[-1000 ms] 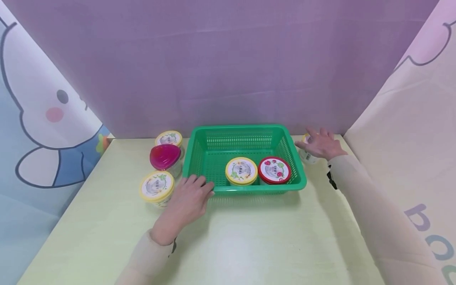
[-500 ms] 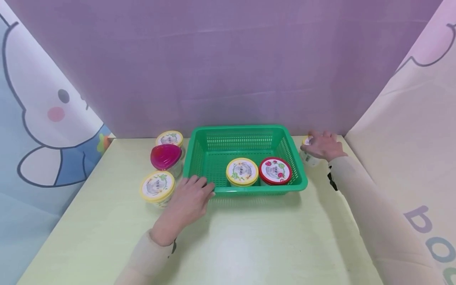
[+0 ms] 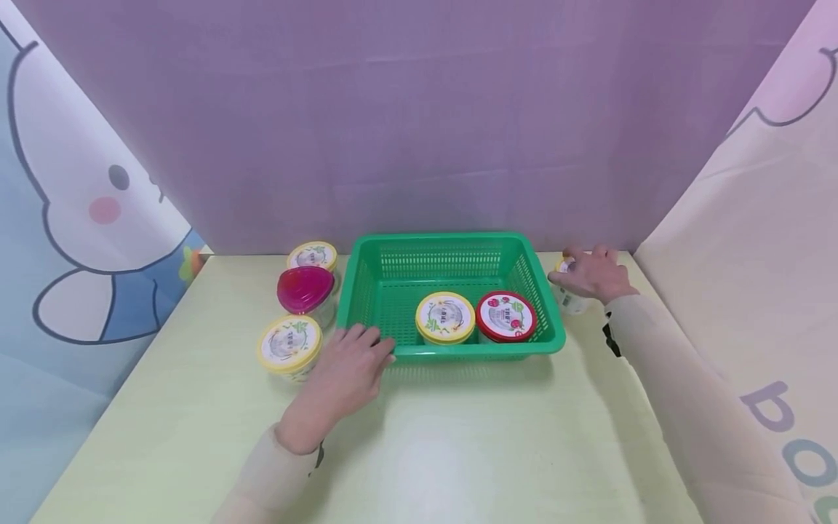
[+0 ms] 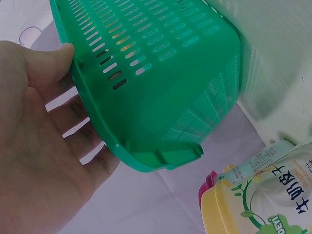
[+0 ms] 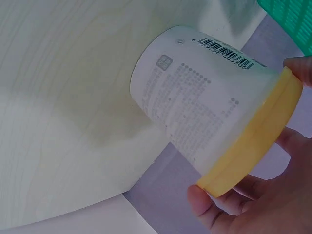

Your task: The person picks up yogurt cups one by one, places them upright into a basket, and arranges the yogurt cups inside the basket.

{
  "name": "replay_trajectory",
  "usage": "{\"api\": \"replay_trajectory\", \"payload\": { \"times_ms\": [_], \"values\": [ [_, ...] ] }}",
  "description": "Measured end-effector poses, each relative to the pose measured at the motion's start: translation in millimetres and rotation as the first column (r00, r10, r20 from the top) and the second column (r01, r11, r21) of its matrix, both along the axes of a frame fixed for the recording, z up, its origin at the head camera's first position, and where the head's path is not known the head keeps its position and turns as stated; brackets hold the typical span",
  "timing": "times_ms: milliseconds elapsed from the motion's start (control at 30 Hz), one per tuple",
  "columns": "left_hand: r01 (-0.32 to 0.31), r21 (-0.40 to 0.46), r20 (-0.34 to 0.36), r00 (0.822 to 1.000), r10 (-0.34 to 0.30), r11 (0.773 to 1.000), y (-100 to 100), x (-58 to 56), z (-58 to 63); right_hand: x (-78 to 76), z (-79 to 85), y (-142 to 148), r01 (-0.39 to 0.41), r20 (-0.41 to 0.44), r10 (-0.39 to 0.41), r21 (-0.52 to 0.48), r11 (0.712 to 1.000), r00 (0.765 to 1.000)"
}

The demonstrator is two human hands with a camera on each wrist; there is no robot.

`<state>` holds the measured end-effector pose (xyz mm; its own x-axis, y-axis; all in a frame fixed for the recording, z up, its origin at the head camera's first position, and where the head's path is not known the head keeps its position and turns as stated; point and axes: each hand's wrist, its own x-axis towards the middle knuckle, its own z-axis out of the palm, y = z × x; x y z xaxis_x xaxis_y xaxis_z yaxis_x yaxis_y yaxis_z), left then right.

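At the near left corner of the green plastic basket (image 3: 452, 239), my left hand (image 3: 343, 370) grips the rim, thumb and fingers on opposite sides of it in the left wrist view. Two lidded tubs are inside along the near side: a yellow-lidded tub (image 3: 445, 318) and a red-lidded tub (image 3: 506, 316). Right of the basket, my right hand (image 3: 597, 276) holds another yellow-lidded tub (image 5: 200, 102) by its lid. Fingertips and thumb sit around the lid's edge, and the barcode side of the white tub faces the right wrist camera.
Left of the basket stand a yellow-lidded tub (image 3: 312, 256) at the back, a pink-lidded clear tub (image 3: 305, 289) and a nearer yellow-lidded tub (image 3: 289, 342). A purple cloth (image 3: 406, 124) closes off the table's (image 3: 458, 437) back; printed cloths hang at both sides.
My right hand's fingers have come down from a spread pose over the right-hand tub onto its lid. That tub has shifted slightly nearer and to the right. My left hand stays at the basket corner.
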<state>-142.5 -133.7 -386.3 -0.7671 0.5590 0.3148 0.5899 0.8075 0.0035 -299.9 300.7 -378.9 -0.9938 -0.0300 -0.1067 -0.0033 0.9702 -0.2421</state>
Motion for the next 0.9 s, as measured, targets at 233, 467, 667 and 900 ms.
{"api": "replay_trajectory", "payload": {
  "times_ms": [233, 467, 667, 900],
  "values": [
    [0.007, 0.010, 0.001, 1.000, -0.007, 1.000, 0, -0.1, 0.4, 2.4, 3.5, -3, -0.026, -0.037, 0.026, 0.000, 1.000, 0.999],
    [0.002, 0.013, -0.015, 1.000, -0.002, 1.000, 0, 0.0, 0.0, 0.5, 12.0, -5, -0.047, -0.097, 0.047, -0.007, 0.999, 0.994],
    [0.001, 0.018, -0.016, 1.000, -0.001, 1.000, -1, -0.6, -1.2, 0.9, 24.9, -9, -0.044, -0.110, 0.042, -0.016, 0.999, 0.993],
    [0.001, 0.018, -0.010, 1.000, -0.001, 1.000, -1, -0.3, -0.7, 1.9, 39.1, -11, -0.059, -0.135, 0.059, 0.000, 0.998, 0.989]
  ]
}}
